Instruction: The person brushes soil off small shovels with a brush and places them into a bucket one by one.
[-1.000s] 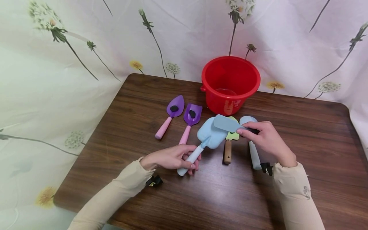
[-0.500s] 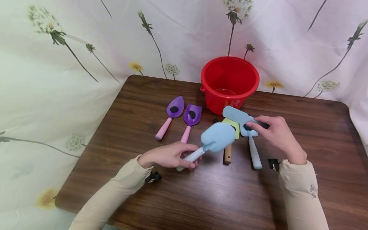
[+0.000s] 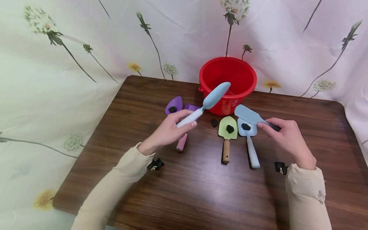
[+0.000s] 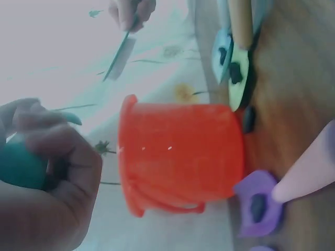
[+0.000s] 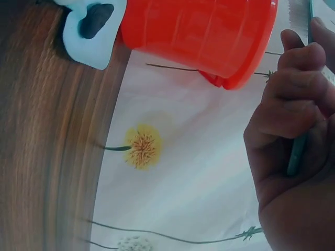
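My left hand (image 3: 169, 131) holds the pale handle of a light blue trowel (image 3: 215, 95), raised with its blade in front of the red bucket (image 3: 228, 107) and its tip level with the opening in the head view. Between its thumb and fingers my right hand (image 3: 290, 137) grips a blue spatula (image 3: 246, 114) by its dark handle, above a light blue shovel (image 3: 253, 153). That shovel bears a black stone (image 3: 246, 126). Beside it lies a green trowel (image 3: 228, 118) with a wooden handle and another black stone (image 3: 230, 129) on its blade.
A loose black stone (image 3: 214, 122) lies on the brown table (image 3: 184, 191) before the bucket. To the left is a purple pointed trowel (image 3: 177, 102) with a black stone. The purple square shovel (image 3: 192, 107) is partly hidden behind my left hand. Flowered cloth (image 3: 187, 38) hangs behind.
My left hand has lifted the light blue trowel up toward the bucket and turned its blade. My right hand has moved right with the spatula, uncovering the green trowel and the loose stone.
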A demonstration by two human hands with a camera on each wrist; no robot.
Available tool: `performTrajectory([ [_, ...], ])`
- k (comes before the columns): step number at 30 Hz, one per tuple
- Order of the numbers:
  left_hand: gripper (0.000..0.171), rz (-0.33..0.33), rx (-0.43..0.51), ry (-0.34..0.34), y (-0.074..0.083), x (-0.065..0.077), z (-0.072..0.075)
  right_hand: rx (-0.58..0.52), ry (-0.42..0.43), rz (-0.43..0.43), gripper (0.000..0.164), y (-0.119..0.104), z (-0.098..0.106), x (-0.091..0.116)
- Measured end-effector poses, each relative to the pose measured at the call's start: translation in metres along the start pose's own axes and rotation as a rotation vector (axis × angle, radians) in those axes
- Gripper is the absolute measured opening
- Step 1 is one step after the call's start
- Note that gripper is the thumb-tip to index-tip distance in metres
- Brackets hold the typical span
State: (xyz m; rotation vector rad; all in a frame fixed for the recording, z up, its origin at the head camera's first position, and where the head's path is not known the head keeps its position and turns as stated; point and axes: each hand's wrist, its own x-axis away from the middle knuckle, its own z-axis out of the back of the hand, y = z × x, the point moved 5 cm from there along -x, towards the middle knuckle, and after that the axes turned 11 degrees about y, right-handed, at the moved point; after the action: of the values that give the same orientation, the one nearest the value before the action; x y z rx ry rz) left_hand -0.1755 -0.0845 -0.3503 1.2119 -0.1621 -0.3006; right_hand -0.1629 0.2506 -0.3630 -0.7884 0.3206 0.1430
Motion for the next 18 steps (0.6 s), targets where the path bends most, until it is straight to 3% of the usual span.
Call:
performTrajectory([
  [3, 0.029, -0.046, -0.056, 0.047, 0.009, -0.009, 0.005, 0.008, 0.006, -0.018, 0.014, 0.003, 0.001, 0.002],
  [8, 0.036, -0.082, -0.136, 0.052, 0.02, -0.021, 0.006, 0.018, 0.015, -0.02, 0.015, 0.006, 0.001, 0.004],
  [15, 0.041, -0.209, -0.418, 0.176, 0.031, -0.037, 0.008, 0.025, -0.001, -0.063, 0.018, 0.009, 0.002, 0.006],
  [18, 0.04, -0.211, -0.46, 0.208, 0.031, -0.045, 0.006, 0.022, -0.015, -0.059, 0.02, 0.009, 0.002, 0.008],
])
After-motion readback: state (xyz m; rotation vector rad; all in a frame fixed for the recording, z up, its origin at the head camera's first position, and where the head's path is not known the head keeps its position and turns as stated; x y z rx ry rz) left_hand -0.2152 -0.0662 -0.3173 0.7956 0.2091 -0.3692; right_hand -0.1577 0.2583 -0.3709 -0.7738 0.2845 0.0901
